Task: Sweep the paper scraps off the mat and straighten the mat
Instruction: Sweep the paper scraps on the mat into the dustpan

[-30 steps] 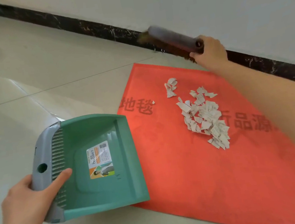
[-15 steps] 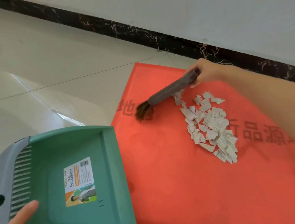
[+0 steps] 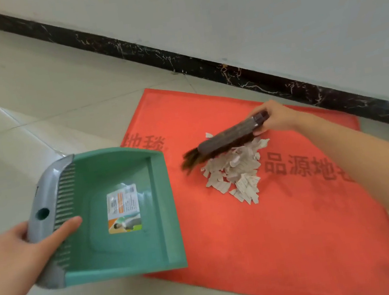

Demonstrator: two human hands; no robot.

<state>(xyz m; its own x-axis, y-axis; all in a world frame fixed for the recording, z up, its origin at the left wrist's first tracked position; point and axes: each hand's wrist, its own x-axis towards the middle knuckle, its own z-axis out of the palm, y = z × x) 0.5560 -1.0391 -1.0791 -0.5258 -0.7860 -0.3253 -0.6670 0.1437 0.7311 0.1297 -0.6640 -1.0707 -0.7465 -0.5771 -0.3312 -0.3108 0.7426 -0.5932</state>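
1. Your right hand (image 3: 274,116) has dropped the hand brush (image 3: 225,140) from up by the wall down onto the red mat (image 3: 262,225). Fingers are wrapped tight round the handle end, and the bristles lie at the 12 o'clock edge of the paper scraps (image 3: 235,171).
2. That heap has tightened. A moment ago a small cluster sat apart at its 11 o'clock; now I see only one stray white bit peeking out above the brush back. I read this as the gathering stroke well under way, with nothing yet in the pan.
3. Your left hand (image 3: 20,249) grips the grey handle of the green dustpan (image 3: 112,209), thumb pressed along the comb teeth, fingers curled behind. The pan has slid in again: its lip now overlaps the mat's 9 o'clock edge and sits near the pile, though not touching it.
4. Room to move: bare mat runs between the scraps and the pan lip, so a stroke toward 9 o'clock looks clear. Bare mat also lies open toward 6 o'clock.
5. Edges: the black skirting (image 3: 201,63) runs close along the mat's 12 o'clock side, so there's little backswing up there. The mat lies skewed to that skirting. Straightening is not yet done, and the tiled floor (image 3: 55,91) at 9 and 6 o'clock offers space for it.
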